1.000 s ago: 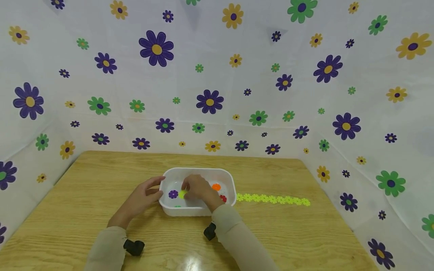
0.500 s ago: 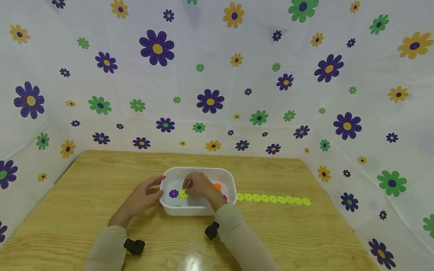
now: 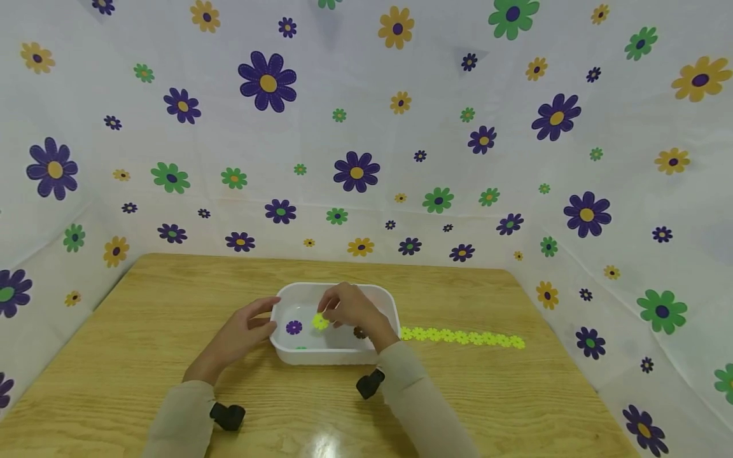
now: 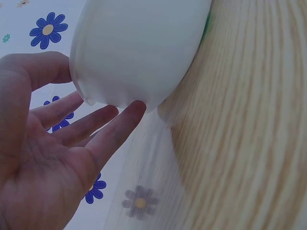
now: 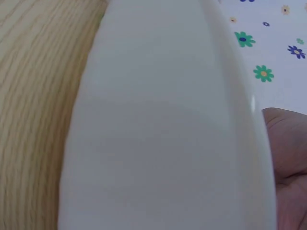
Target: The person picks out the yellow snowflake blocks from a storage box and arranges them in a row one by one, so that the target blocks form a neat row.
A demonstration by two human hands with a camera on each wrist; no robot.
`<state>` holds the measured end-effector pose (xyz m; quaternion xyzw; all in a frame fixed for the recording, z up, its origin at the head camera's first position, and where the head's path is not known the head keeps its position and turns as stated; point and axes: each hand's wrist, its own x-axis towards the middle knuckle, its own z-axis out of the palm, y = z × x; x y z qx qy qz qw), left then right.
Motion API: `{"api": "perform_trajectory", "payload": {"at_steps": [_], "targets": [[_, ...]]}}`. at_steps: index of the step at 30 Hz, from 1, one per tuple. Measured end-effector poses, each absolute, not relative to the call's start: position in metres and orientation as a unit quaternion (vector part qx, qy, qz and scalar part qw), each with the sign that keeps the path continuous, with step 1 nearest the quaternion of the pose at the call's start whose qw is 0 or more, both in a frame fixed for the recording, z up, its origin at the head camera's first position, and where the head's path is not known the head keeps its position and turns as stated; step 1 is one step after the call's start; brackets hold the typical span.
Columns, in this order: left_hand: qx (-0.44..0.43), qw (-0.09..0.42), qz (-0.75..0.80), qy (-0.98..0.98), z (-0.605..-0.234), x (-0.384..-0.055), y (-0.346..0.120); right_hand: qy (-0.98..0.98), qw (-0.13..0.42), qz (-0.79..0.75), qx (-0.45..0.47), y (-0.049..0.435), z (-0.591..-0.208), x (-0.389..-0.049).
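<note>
A white plastic tub (image 3: pixel 321 357) sits on the table. My left hand (image 3: pixel 243 334) rests against its left end; in the left wrist view the spread, nearly straight fingers (image 4: pixel 117 129) touch its wall and rim. Over the tub, my right hand (image 3: pixel 352 308) pinches a yellow flower-shaped disc (image 3: pixel 320 321) between thumb and fingertips. A purple flower disc (image 3: pixel 294 327) lies on the tub floor, with a brown one (image 3: pixel 359 332) under my right hand. In the right wrist view the tub's outer wall (image 5: pixel 158 120) hides most of that hand.
To the right of the tub, a row of several yellow flower discs (image 3: pixel 460 337) runs across the wooden table (image 3: pixel 286 407). A part of a green disc (image 3: pixel 300 348) shows at the tub's near wall. White flower-print cloth (image 3: pixel 321 133) surrounds the table's back and sides.
My right hand has lifted slightly and moved right, bringing the yellow disc off the tub floor. It now covers the orange and red discs seen earlier. My left hand stays at the tub.
</note>
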<state>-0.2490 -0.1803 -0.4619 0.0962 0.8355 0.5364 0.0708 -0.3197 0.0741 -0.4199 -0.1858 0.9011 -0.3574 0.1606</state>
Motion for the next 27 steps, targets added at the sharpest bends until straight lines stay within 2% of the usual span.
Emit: {"api": "perform_trajectory", "payload": {"at_steps": [27], "targets": [[0.099, 0.066, 0.540, 0.834, -0.463, -0.250, -0.180, 0.894, 0.117, -0.399, -0.168, 0.152, -0.389, -0.312]]}}
